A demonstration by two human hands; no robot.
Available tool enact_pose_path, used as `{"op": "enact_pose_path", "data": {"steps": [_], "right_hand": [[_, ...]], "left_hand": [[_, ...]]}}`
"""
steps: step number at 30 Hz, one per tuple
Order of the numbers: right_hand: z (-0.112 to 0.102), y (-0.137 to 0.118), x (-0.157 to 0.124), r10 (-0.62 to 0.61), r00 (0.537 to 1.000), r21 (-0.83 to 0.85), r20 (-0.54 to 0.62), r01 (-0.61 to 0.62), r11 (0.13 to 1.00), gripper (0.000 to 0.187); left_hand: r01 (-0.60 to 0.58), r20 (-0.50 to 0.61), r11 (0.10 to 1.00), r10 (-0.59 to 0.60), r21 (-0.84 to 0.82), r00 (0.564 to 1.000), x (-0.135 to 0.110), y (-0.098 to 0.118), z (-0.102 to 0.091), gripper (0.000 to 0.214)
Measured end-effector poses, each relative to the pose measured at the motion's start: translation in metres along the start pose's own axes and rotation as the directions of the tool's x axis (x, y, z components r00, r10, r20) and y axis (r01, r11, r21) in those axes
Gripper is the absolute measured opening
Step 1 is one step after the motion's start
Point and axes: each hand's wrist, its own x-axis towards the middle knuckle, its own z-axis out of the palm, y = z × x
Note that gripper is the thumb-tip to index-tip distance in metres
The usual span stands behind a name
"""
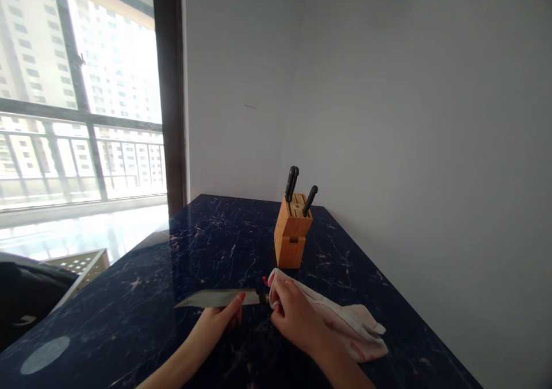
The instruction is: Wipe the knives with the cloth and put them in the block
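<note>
Here's the view over the dark blue marble countertop (129, 314), and the action sits right at the near edge of the frame. The left hand (213, 323) has a kitchen knife (215, 299), fingers curled up and closed around the blade near its heel, red-painted nails pressed against the steel. The thumb is out of sight behind the metal, so exactly how that pinch is set is hard to call. The blade's long axis runs almost level across the view, the point aimed left toward the window (81, 90), the handle end to the right.

And that handle is mostly lost: only a dark sliver (262, 297) shows before the right hand (293, 314) and its white cloth (340, 326) cover the rest. That right hand is closed on a bunched fold of the cloth, fingers wrapped in, pressed up just beside the heel of the blade. The cloth carries red stitched lines, and its far end spreads out on the counter. A tiny red bit by the fold is too small to make out.

Just beyond, a wooden knife block (293, 231) stands upright, two black-handled knives (292, 183) seated in its top. Whether the blade touches the counter, the view can't tell us.
</note>
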Motion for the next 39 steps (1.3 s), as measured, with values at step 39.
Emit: {"op": "enact_pose_path", "data": {"steps": [39], "right_hand": [[0.000, -0.006, -0.002, 0.016, 0.999, 0.137, -0.035, -0.011, 0.990, 0.030]], "left_hand": [[-0.047, 0.130, 0.898, 0.115, -0.438, 0.985, 0.001, 0.009, -0.013, 0.042]]}}
